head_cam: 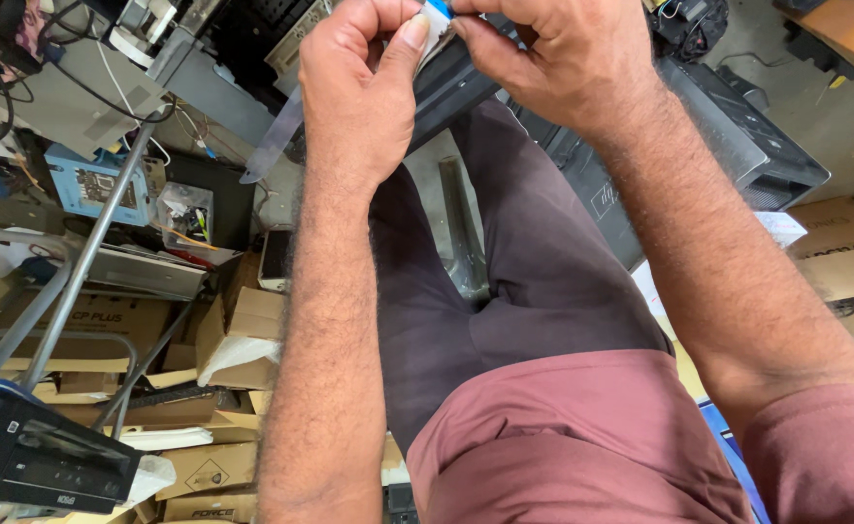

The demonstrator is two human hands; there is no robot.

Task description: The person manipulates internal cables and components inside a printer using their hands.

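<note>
Head view, looking down past my lap. Left hand and right hand meet at the top edge, both pinching a small white-and-blue tab between thumb and fingertips; each grip narrow, closed on the tab. A flat grey ribbon hangs down-left behind the left hand (whether it joins the tab, I cannot tell). Just beyond the hands, a dark printer sits on the floor. Cardboard boxes lie piled at left, a second black printer at lower left
</note>
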